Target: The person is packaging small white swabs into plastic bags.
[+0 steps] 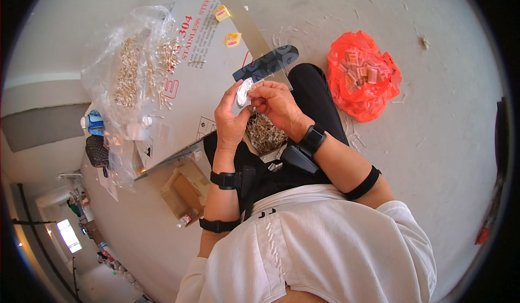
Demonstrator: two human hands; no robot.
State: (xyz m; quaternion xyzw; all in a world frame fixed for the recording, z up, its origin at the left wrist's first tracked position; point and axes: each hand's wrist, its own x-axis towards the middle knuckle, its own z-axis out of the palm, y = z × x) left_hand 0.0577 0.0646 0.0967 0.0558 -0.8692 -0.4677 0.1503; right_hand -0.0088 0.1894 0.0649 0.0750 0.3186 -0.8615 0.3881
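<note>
Small silvery packet [243, 91] sits pinched between the left hand [230, 120] and right hand [277, 105], above loose metal clips [264, 132].

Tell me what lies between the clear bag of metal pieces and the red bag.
In the head view, between the clear bag and the red bag lie the cardboard sheet with two small yellow packets, a dark slipper, and both hands holding a small silvery packet.

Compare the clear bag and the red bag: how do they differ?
The clear bag is see-through and holds pale metal pieces; the red bag is tinted and holds small packets. The clear bag lies on a grey sheet to the person's left; the red bag sits on the floor to the right. Both are crumpled plastic.
</note>
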